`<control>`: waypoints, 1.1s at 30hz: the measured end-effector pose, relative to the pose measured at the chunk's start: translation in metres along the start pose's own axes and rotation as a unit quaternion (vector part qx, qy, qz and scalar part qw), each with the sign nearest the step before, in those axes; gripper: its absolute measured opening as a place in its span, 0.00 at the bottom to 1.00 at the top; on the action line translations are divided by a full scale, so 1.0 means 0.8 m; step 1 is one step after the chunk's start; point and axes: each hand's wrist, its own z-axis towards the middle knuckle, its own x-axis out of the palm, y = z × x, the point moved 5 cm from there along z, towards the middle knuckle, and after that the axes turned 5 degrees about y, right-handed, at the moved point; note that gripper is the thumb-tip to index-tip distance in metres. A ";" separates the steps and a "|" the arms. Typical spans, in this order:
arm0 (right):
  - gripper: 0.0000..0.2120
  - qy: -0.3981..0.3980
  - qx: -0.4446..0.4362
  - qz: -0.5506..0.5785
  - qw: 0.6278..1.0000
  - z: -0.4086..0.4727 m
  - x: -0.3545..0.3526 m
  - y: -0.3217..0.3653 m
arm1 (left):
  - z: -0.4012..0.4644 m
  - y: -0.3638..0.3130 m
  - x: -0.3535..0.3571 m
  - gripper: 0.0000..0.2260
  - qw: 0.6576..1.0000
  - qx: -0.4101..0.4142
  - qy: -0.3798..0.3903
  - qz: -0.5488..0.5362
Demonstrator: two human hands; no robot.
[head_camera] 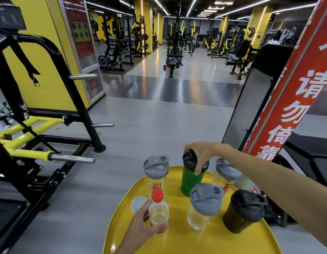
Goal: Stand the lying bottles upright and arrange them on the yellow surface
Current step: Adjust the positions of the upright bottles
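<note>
— While the left hand is wrapped round something near the front of the tray, what is it holding?

— A small clear bottle with a red cap, standing upright. The fingers curl round its lower half, thumb across the label, so the hand is closed on it. It stands at the tray's left side, just beside a white disc lying flat on the yellow.

— And the right hand?

— It reaches in from the right, arm stretched over the tray, and grips the black lid of the green shaker from above. Fingers are spread over the lid's rim, one fingertip reaching down the side. That shaker stands upright at the far middle of the tray.

— Where are the others?

— All upright. One grey-lidded clear shaker is at the far left edge, behind the small bottle. Another grey-lidded one stands in the middle, between the two hands and nearer the camera than the green one. A third is at the far right, partly hidden under the right forearm. A black shaker stands near the right rim, well apart from either hand.

— Any touching?

— The middle clear shaker overlaps the green one in view; I cannot tell whether they touch.
</note>
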 end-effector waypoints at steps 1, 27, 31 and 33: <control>0.41 -0.002 -0.010 -0.003 1.000 0.000 0.000 -0.001 | 0.000 -0.001 0.000 0.33 1.000 0.000 0.000 0.002; 0.27 -0.236 -0.063 0.154 0.957 -0.209 0.061 -0.063 | 0.001 -0.007 -0.002 0.25 1.000 0.015 -0.010 0.008; 0.40 -0.115 -0.006 0.143 0.983 -0.223 0.135 -0.094 | 0.000 -0.014 -0.001 0.26 1.000 0.020 0.005 0.004; 0.48 -0.074 0.031 0.108 0.991 -0.217 0.163 -0.107 | 0.000 -0.015 0.000 0.33 1.000 0.023 0.005 -0.001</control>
